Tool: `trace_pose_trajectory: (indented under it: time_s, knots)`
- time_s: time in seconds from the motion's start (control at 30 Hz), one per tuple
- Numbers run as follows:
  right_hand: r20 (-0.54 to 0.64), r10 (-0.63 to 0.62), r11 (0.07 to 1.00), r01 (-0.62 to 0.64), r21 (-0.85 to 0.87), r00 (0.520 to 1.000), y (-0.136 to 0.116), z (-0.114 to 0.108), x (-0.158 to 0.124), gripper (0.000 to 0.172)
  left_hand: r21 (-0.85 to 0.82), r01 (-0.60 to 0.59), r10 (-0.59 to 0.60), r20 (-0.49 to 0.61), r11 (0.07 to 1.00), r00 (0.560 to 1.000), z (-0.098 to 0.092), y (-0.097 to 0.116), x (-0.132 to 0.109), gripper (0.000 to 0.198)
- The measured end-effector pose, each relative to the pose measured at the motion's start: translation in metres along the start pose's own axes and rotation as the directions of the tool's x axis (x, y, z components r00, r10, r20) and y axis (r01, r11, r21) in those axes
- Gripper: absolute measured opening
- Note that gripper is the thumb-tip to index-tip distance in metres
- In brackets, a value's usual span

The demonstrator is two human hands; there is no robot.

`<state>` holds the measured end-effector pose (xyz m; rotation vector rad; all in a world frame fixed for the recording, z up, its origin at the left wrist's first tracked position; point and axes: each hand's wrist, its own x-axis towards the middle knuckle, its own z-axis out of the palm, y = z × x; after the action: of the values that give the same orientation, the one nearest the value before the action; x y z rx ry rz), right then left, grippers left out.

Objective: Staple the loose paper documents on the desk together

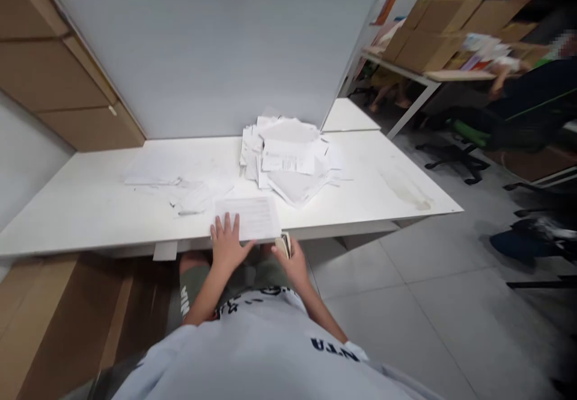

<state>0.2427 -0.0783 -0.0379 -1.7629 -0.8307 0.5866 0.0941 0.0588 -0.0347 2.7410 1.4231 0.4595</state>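
My left hand [226,245] lies flat with fingers spread on the left part of a printed sheet of paper [255,216] at the table's front edge. In my right hand [294,264] is a small cream-coloured stapler [283,244], held upright by the sheet's lower right corner. The fingers wrap round it, and its lower part is hidden in the palm. Just behind the sheet is a messy pile of papers [293,153], some with printed labels. To the left of my left hand lie a pen [190,212] and thin crumpled scraps [193,194].
The white table [90,207] stands against a large whiteboard panel [216,51]. Cardboard boxes [58,75] are stacked at left, with more boxes [40,328] below the table. At right, a person sits in an office chair [505,123] by another table [406,69] loaded with boxes.
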Motion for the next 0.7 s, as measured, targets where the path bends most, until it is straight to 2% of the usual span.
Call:
trace_pose_trajectory:
  time_s: [0.07, 0.17, 0.27, 0.47, 0.7]
  knots:
    - [-0.022, 0.003, 0.989, -0.006, -0.147, 1.000, -0.011, -0.011, 0.014, 0.052, -0.003, 0.065, -0.065, 0.018, 0.998, 0.998, 0.000, -0.014, -0.002, 0.093]
    - [-0.007, 0.003, 0.967, -0.004, -0.253, 1.000, -0.018, -0.015, 0.029, 0.048, -0.014, -0.005, 0.005, 0.041, 1.000, 0.999, 0.001, -0.027, -0.006, 0.092]
    - [0.064, 0.045, 0.969, -0.028, -0.245, 0.997, -0.017, -0.006, 0.036, 0.048, -0.035, -0.081, 0.082, 0.026, 0.996, 0.996, 0.001, -0.035, -0.011, 0.085]
    - [0.106, 0.028, 0.963, 0.002, -0.268, 0.994, -0.006, 0.019, 0.039, 0.069, -0.078, -0.141, 0.142, 0.011, 0.987, 0.990, -0.004, -0.049, -0.012, 0.056]
    - [0.162, 0.014, 0.966, 0.028, -0.256, 0.987, -0.005, 0.029, 0.042, 0.076, -0.158, -0.203, 0.209, 0.020, 0.966, 0.978, -0.012, -0.067, -0.010, 0.051]
